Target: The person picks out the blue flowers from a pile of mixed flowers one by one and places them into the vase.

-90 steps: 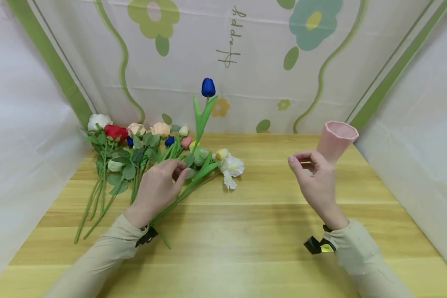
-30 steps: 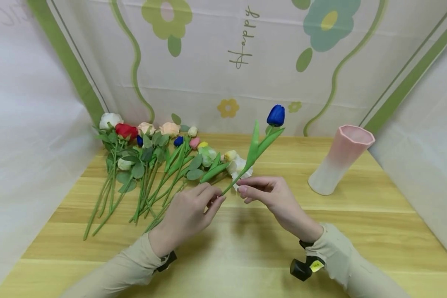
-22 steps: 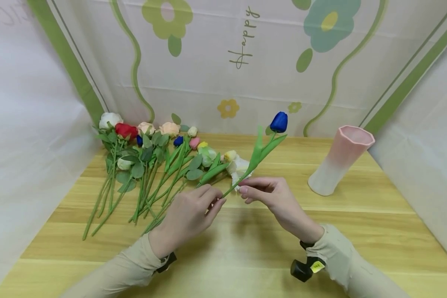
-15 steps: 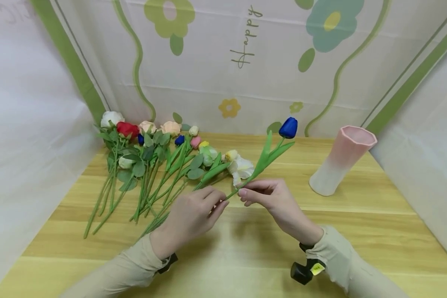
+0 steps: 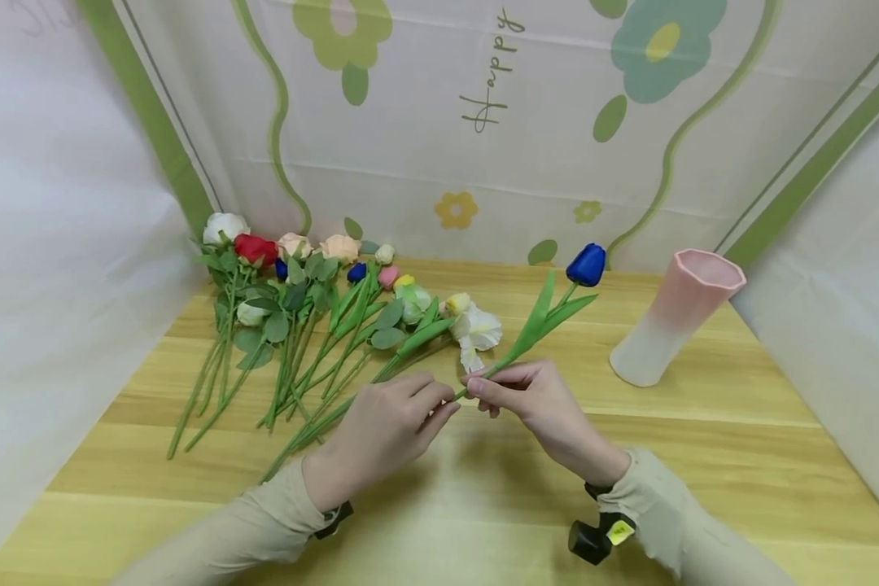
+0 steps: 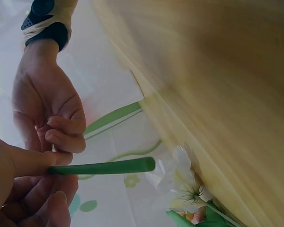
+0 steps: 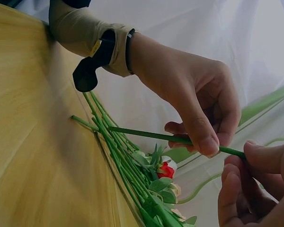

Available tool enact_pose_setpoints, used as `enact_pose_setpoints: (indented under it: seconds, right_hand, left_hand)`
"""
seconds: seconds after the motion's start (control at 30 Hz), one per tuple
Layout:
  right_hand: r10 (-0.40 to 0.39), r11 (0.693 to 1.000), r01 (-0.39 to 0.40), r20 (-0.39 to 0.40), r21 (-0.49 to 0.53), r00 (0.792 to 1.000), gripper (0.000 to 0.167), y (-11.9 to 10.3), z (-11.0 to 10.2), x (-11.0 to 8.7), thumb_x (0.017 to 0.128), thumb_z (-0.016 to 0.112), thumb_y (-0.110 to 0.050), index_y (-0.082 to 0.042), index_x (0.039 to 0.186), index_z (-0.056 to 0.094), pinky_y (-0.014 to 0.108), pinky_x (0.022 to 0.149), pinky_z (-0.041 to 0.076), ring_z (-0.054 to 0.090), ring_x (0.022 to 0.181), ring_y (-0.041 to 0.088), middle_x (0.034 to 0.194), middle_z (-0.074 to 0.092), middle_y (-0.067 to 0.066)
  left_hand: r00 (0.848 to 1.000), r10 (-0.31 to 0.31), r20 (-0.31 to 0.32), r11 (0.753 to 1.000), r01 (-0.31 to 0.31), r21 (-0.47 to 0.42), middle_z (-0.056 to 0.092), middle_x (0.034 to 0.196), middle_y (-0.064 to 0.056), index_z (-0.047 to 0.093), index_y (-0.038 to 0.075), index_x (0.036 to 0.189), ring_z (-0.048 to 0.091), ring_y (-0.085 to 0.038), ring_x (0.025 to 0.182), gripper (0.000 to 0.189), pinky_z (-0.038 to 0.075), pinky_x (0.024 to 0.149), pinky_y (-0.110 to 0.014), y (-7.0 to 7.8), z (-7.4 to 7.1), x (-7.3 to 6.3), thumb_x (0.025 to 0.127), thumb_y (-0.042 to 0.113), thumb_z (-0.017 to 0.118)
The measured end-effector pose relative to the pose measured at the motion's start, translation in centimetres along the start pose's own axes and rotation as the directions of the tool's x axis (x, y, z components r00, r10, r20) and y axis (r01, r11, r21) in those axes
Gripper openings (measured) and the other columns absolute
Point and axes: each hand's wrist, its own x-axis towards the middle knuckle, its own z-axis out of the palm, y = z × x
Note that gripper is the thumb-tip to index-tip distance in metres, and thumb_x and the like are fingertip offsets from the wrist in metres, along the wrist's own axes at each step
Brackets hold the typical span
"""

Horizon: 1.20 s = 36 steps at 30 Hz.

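Note:
A blue tulip (image 5: 586, 264) with long green leaves slants up to the right over the table. My left hand (image 5: 391, 427) pinches the lower part of its green stem (image 6: 104, 168) between thumb and fingers. Just above that grip, my right hand (image 5: 545, 407) also pinches the stem, below the leaves. The stem's cut end points free past my left fingers in both wrist views. Behind the hands lies a white ruffled flower (image 5: 478, 330), its petals close to my right fingertips.
Several artificial flowers lie on the wooden table (image 5: 703, 488) at left, among them a red rose (image 5: 255, 250), a white rose (image 5: 225, 227) and peach roses (image 5: 340, 248). A pink-and-white vase (image 5: 666, 325) stands at right. A patterned cloth (image 5: 410, 146) hangs at the back.
My left hand has brought the tulip rightward from over the flowers and tilted it toward the right. My right hand has come left from near the vase and taken hold of the stem.

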Motion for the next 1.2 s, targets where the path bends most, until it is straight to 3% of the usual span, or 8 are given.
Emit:
enact_pose_setpoints:
  seconds: [0.4, 0.6, 0.83, 1.2]
  right_hand:
    - [-0.026, 1.0, 0.025, 0.049, 0.015, 0.998, 0.023, -0.14, -0.44, -0.12, 0.095, 0.067, -0.013, 0.009, 0.093, 0.073, 0.034, 0.069, 0.054, 0.064, 0.083, 0.023, 0.104, 0.07, 0.017]
    - [-0.007, 1.0, 0.007, 0.026, 0.004, 1.0, 0.023, -0.46, -0.58, -0.21, 0.093, 0.069, -0.013, 0.009, 0.088, 0.073, 0.033, 0.071, 0.054, 0.066, 0.096, 0.025, 0.103, 0.071, 0.016]
    - [0.052, 0.999, -0.052, -0.028, -0.009, 0.998, 0.023, -0.74, -0.68, -0.43, 0.09, 0.074, -0.019, 0.004, 0.092, 0.077, 0.032, 0.071, 0.05, 0.06, 0.073, 0.02, 0.085, 0.071, 0.015]
    - [0.032, 0.999, -0.032, -0.026, 0.007, 0.999, 0.021, -0.81, -0.67, -0.29, 0.091, 0.073, -0.014, 0.007, 0.09, 0.075, 0.033, 0.068, 0.053, 0.062, 0.08, 0.022, 0.091, 0.071, 0.017]
  left_hand:
    - [1.0, -0.028, 0.01, 0.999, 0.028, -0.02, 0.06, 0.077, 0.003, 0.07, 0.009, 0.091, 0.048, -0.005, 0.056, 0.007, 0.039, 0.047, -0.018, 0.12, 0.0, -0.06, 0.088, 0.013, 0.075]
    - [0.999, -0.037, 0.001, 0.999, 0.037, -0.018, 0.061, 0.08, 0.003, 0.07, 0.009, 0.092, 0.051, -0.005, 0.058, 0.006, 0.041, 0.047, -0.019, 0.17, -0.1, -0.06, 0.089, 0.014, 0.074]
    - [0.999, -0.012, -0.035, 1.0, 0.011, -0.02, 0.06, 0.079, 0.003, 0.07, 0.008, 0.091, 0.051, -0.005, 0.056, 0.007, 0.04, 0.046, -0.017, 0.41, -0.04, 0.04, 0.087, 0.011, 0.075]
    - [1.0, -0.005, -0.021, 1.0, 0.005, -0.021, 0.06, 0.08, 0.002, 0.069, 0.008, 0.091, 0.05, -0.005, 0.057, 0.007, 0.04, 0.046, -0.017, 0.6, 0.04, 0.1, 0.087, 0.012, 0.075]
